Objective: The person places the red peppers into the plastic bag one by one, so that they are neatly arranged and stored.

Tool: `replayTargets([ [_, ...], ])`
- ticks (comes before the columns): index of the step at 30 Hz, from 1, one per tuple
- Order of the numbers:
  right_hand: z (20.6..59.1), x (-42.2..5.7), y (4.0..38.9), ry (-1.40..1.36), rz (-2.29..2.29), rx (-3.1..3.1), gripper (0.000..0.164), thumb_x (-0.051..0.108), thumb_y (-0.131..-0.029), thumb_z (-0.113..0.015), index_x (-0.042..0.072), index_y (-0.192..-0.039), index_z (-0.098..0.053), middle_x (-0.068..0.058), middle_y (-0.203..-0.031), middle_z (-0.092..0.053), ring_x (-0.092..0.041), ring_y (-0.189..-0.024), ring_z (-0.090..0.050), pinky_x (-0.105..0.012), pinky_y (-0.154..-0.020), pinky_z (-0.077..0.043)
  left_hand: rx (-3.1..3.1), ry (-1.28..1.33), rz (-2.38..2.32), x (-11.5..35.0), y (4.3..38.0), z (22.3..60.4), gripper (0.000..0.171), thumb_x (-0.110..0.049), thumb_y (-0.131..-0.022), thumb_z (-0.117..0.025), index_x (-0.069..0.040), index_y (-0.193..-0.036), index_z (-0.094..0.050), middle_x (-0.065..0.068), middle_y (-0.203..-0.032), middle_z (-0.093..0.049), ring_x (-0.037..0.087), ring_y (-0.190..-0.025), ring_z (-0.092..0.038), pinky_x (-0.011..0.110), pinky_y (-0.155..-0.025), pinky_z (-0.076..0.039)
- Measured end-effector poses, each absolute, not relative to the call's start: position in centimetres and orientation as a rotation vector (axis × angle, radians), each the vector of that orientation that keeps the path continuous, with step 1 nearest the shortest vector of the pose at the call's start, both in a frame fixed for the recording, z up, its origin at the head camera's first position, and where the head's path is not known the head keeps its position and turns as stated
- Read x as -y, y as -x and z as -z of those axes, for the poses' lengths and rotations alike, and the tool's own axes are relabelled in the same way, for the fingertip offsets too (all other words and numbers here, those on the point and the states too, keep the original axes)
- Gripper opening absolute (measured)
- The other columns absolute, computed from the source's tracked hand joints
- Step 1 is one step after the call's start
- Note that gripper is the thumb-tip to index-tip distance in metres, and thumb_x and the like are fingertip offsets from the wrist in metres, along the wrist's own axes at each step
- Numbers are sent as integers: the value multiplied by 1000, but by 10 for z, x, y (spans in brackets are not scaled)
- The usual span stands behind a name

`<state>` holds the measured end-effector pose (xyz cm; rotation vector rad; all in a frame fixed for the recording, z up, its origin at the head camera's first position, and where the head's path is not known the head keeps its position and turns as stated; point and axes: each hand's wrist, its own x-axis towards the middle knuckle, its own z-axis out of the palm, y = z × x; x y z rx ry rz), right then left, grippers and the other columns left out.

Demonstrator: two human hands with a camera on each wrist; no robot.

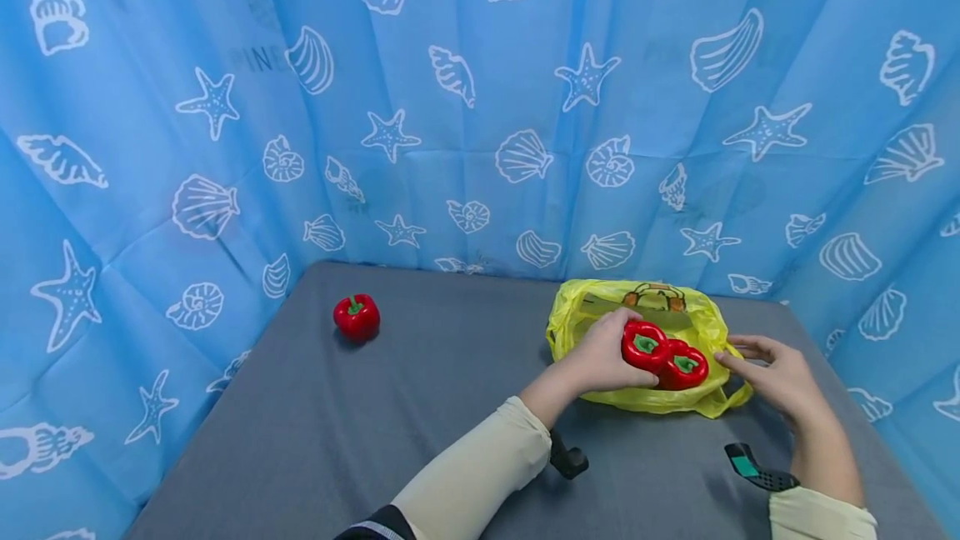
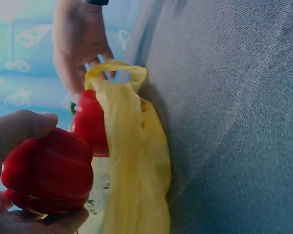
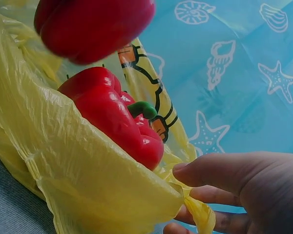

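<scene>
Table edge behind yellow bag | bell pepper well left | my left fingers grip second pepper beside bagged pepper; right fingers relaxed

Head view: bright, even, diffuse lt. Lone glossy red bell pepper w/ green stem shows small highlights & a soft shadow on the matte grey cloth-covered table. Blue curtain w/ white printed seashells & starfish looks stretched twd corners (wide lens). L wrist view: hazy, washed out top L; bkgd curtain pale, out of focus; cloth grainy. R wrist view: dimmer; upper deep-red lobed bell pepper blurry at lower edge; crinkled yellow plastic bag has pale sheen along folds, dk shadow btm L.
</scene>
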<state>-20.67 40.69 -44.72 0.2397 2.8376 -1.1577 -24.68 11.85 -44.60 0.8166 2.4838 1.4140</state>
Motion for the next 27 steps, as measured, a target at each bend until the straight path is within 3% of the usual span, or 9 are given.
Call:
replayTargets([
  [9, 445, -407, 207, -258, 1155, -2840, 81, 53, -106, -59, -12, -152, -43, -42, -147, -47, -60, -131, -46, -59, -91, -58, -2481, -732, -1415, -129, 253, 461, 75, -21, -78, -95, -18, -139, -52, -6, -128, -63, 0, -112, -56, 16, -78, -56],
  [19, 445, -406, 209, -271, 1142, -2837, 82, 54, -106, -58, -12, -152, -43, -42, -147, -46, -59, -130, -47, -60, -92, -57, -2466, -696, -1431, -132, 257, 468, 73, -22, -76, -97, -19, -135, -53, -7, -124, -64, 0, -108, -58, 18, -78, -57],
  [27, 447, -405, 210, -242, 1142, -2842, 77, 50, -107, -57, -12, -151, -45, -42, -144, -50, -55, -124, -56, -32, -76, -57, -2476, -702, -1350, -134, 254, 469, 73, -21, -75, -98, -18, -135, -55, -7, -123, -65, 1, -107, -58, 17, -81, -56],
])
